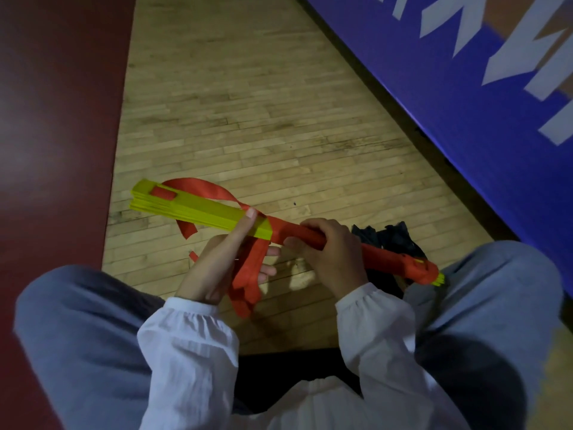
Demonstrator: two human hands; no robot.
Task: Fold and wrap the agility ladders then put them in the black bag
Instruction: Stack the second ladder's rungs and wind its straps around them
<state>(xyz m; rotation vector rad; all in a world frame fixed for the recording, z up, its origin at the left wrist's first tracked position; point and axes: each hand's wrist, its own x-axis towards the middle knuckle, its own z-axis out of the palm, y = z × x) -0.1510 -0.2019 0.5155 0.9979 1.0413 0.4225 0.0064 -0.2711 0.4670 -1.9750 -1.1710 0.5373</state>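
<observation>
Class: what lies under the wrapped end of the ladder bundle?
A crumpled black bag on the wooden floor. The bundle and right hand cover part of it, so its opening cannot be seen.

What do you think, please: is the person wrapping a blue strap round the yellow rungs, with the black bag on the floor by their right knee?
Not quite: the head view shows the strap is red, not blue. The left hand and right hand hold the yellow rungs, and the black bag lies on the floor by the right knee.
</observation>
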